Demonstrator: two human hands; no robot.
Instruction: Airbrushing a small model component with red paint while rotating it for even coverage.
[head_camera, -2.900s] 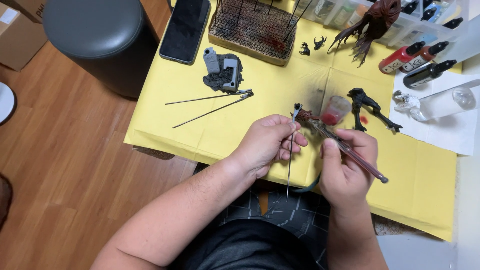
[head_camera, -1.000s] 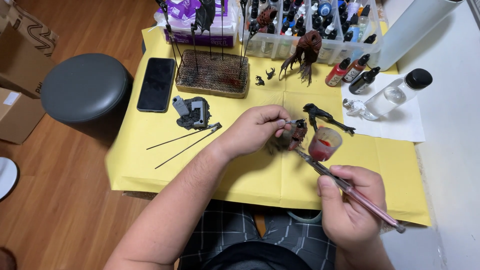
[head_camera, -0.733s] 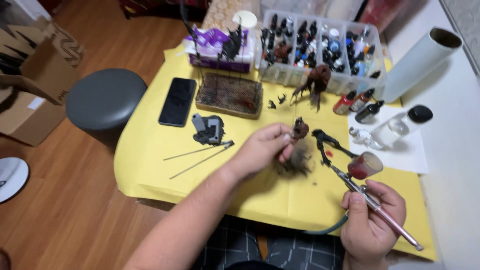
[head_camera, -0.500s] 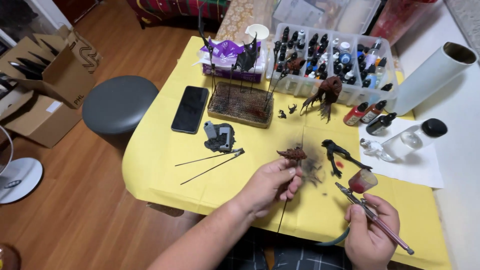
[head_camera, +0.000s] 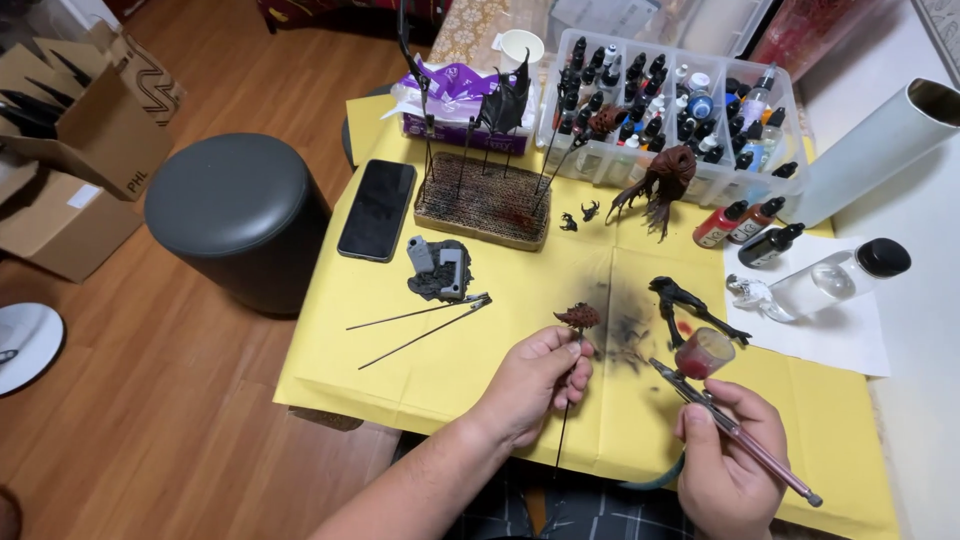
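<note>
Head cam shows your left hand pinching the thin skewer with the light, fragile-looking brown miniature part over the yellow table cover, right hand gripping the airbrush, so I'd hold the stick only.

Table, yellow cloth: phone, wire rack, paint-bottle tray, two rods.

We count two hands, the left hand and the right hand, one airbrush, one phone, one stool, two loose rods, three bottles lying by the rack (its own bottles are too many to count), one tube.
</note>
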